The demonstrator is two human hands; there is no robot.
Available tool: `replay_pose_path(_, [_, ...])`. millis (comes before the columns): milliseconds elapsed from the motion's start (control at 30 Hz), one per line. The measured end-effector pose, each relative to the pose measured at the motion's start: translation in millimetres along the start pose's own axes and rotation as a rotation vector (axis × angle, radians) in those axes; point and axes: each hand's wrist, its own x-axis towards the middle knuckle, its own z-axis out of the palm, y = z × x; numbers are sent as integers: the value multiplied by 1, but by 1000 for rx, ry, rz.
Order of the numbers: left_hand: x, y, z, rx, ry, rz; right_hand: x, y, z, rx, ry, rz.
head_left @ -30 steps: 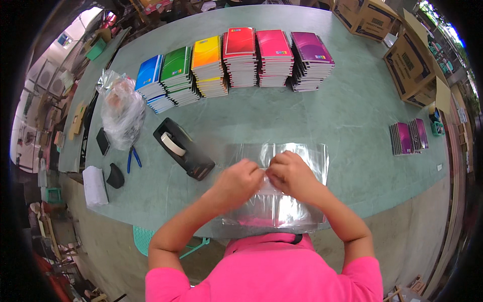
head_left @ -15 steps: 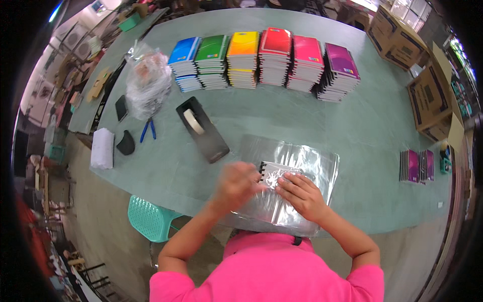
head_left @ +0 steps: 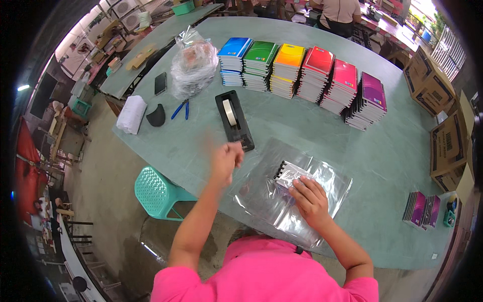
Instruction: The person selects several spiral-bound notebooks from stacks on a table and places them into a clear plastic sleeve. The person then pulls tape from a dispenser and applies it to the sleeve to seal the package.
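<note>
My right hand [head_left: 311, 200] lies with its fingers stretched out flat on a small spiral notebook [head_left: 288, 173], white side up, inside or under a clear plastic sheet or bag [head_left: 266, 194]; which of these I cannot tell. The black binding coils show at the notebook's left end. My left hand [head_left: 226, 160] is raised just in front of the black tape dispenser [head_left: 244, 132], apart from the notebook. Some of its fingers look curled and another part is smeared by motion, so its grip cannot be made out. A white tape roll [head_left: 229, 111] sits in the dispenser.
Stacked notebooks in blue [head_left: 234, 48], green, yellow, red, pink and purple [head_left: 373, 93] line the far side. Left lie pliers [head_left: 187, 109], a phone [head_left: 160, 83], a white roll [head_left: 132, 115] and a plastic-wrapped bundle [head_left: 193, 65]. Cardboard boxes [head_left: 448, 143] and purple notebooks [head_left: 413, 207] stand right.
My left hand has left the notebook's binding end and moved up and left toward the tape dispenser. My right hand stays on the plastic. The whole view has shifted and turned.
</note>
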Motion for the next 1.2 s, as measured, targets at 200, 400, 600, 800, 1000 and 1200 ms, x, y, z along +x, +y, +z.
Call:
replay_pose_path(200, [-12,-4,-27,624,-108,287,-5,2,9,63,58,-31])
replay_pose_path(400, [-101,13,50,227,-347,42,-8,5,13,66,58,-46])
replay_pose_path(600, [-109,0,64,439,-212,301,-11,6,15,145,74,14])
replay_pose_path(800, [-88,-73,44,545,-172,456,19,-12,-5,229,28,219])
replay_pose_path(1000, [-88,-68,41,555,-358,364,69,43,-8,498,-588,527])
replay_pose_path(1200, [-121,-97,54,537,-677,556,91,-2,-1,-84,-656,337])
